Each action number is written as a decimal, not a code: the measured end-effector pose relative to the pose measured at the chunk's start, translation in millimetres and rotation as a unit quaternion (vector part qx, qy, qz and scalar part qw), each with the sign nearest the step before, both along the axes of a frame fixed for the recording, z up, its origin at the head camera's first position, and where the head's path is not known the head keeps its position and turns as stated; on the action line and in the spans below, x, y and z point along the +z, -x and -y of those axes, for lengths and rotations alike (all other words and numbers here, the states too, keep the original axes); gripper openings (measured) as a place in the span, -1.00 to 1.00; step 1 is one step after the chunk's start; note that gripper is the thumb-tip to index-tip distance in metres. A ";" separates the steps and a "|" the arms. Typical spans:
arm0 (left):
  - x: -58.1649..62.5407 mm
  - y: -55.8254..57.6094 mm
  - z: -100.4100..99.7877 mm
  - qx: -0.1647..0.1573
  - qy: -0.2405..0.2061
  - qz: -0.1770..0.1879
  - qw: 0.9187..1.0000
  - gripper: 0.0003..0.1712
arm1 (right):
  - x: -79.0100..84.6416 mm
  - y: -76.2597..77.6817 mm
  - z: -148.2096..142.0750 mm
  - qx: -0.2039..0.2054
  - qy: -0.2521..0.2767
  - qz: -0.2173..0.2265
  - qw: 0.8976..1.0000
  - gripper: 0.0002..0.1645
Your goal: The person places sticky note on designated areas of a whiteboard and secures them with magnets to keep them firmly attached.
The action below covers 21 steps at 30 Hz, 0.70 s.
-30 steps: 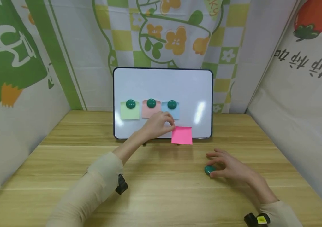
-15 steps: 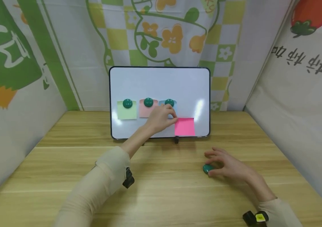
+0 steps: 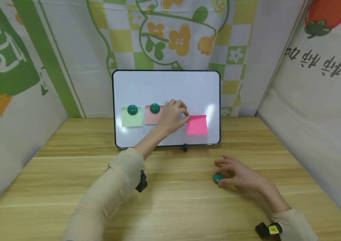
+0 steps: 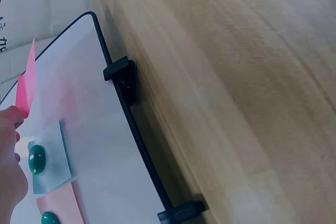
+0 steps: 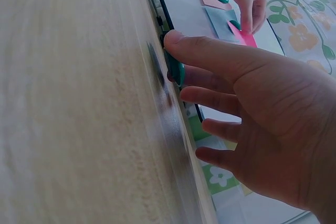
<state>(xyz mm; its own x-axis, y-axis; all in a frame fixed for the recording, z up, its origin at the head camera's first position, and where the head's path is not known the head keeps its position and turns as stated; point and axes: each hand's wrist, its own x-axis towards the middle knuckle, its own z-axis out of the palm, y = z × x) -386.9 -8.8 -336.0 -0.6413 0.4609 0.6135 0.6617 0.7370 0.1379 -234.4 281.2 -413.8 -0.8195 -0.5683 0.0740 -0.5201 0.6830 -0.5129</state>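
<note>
My left hand pinches a bright pink sticky note by its upper left corner, in front of the whiteboard. In the left wrist view the pink note stands off the board's face. Above the table my right hand holds a round green magnet between thumb and index finger, the other fingers spread. On the board, green magnets hold a light green note, a salmon note and a light blue note; my left hand mostly covers the blue one in the head view.
The whiteboard stands on black feet at the back of the wooden table. Behind it hangs a patterned curtain. Printed white cloth walls close off both sides.
My left hand has moved up with the pink note, from the board's bottom edge to its lower right area. The right hand keeps hold of the magnet, almost still. The view has shifted slightly.
</note>
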 end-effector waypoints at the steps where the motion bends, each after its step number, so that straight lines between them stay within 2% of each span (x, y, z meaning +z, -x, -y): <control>1: 1.6 1.4 -1.2 0.003 0.000 -0.003 1.000 -0.83 | 0.2 -0.1 0.0 -0.001 0.000 0.003 1.000 -0.56; 10: 11.6 11.5 -7.3 0.032 0.011 0.002 0.999 -0.81 | 2.6 -0.3 0.0 0.001 -0.005 0.006 1.000 -0.56; 21: 9.9 26.5 -13.0 0.052 0.009 -0.003 0.999 -0.82 | 2.8 -0.5 -0.6 0.006 -0.004 0.003 1.000 -0.56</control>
<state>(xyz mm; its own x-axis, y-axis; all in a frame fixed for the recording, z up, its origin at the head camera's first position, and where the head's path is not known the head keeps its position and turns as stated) -413.4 4.2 -326.1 -0.6822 0.4025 0.6104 0.5823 0.8040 0.1206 -234.0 281.8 -410.9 -0.8130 -0.5788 0.0637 -0.5249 0.6811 -0.5105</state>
